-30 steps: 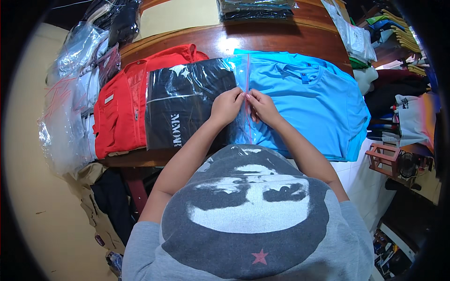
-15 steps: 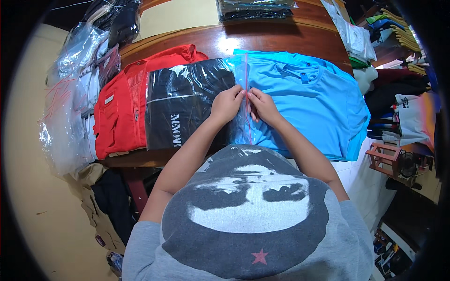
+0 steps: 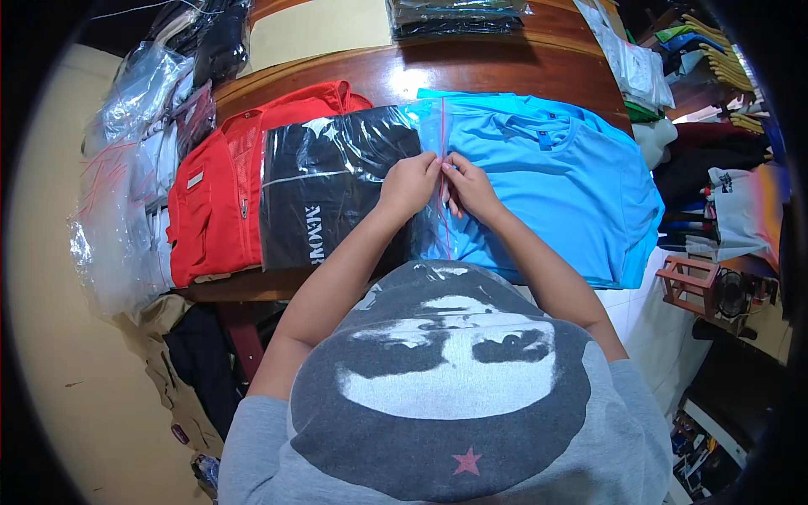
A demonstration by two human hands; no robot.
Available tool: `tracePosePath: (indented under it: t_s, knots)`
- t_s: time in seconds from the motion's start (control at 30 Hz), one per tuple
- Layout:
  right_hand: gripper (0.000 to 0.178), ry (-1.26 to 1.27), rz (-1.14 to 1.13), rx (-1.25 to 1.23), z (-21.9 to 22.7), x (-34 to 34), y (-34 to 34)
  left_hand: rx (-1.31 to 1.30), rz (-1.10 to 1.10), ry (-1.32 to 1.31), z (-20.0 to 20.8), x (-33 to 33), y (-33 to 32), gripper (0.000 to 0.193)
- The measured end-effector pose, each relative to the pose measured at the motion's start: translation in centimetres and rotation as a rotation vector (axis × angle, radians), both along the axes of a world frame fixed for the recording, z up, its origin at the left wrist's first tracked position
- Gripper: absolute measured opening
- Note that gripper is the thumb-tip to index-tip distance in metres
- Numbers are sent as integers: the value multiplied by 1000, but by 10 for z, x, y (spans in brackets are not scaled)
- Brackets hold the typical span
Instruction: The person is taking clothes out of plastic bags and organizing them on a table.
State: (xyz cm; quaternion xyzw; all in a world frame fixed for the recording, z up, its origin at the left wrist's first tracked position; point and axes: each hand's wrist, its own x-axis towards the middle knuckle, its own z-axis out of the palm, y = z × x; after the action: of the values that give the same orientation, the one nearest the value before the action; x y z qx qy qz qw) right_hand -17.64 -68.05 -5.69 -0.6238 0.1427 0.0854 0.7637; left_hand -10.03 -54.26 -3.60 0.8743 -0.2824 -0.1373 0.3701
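Note:
A folded black garment [image 3: 324,181] with white print lies inside a clear zip bag [image 3: 430,220]. The bag's open-end strip, edged with a red zip line, overlaps light blue shirts [image 3: 564,198] to the right. My left hand [image 3: 410,183] pinches the red zip line from the left. My right hand [image 3: 470,187] pinches the same line just beside it, thumb and forefinger together, other fingers curled below. Under the bag's left part is a red garment [image 3: 215,206] with a zipper.
Clear empty bags [image 3: 114,223] hang at the table's left edge. Packed dark garments [image 3: 454,21] sit on the far side of the wooden table [image 3: 337,67]. To the right stand hangers [image 3: 725,63] and a small reddish wooden stand [image 3: 688,282].
Almost nothing differs. Both hands stay pinched on the zip line, with only a very slight shift of the fingers.

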Motion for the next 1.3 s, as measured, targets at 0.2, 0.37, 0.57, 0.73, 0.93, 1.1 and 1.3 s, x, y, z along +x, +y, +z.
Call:
tracePosePath:
  t_s: [0.2,0.37,0.57,0.73,0.93,1.1,1.3]
  knots:
    - [25,7,10,5,-4,-1,-2,1,-12,41,2,0,3,31]
    - [24,6,11,6,-4,0,-2,-8,-11,29,1,0,3,31]
    - [20,55,-43,-26,11,5,-1,20,-31,12,1,2,3,31]
    - [15,4,-86,-241,8,16,-13,124,-27,122,27,7,-8,30]
    - [15,-83,-67,-171,0,12,-15,266,73,-163,49,0,-23,31]
    - [17,-91,-25,-154,-2,11,-19,103,43,-96,12,11,-17,26]
    - [18,-44,4,-95,-1,13,-25,-114,4,274,0,26,-6,25]
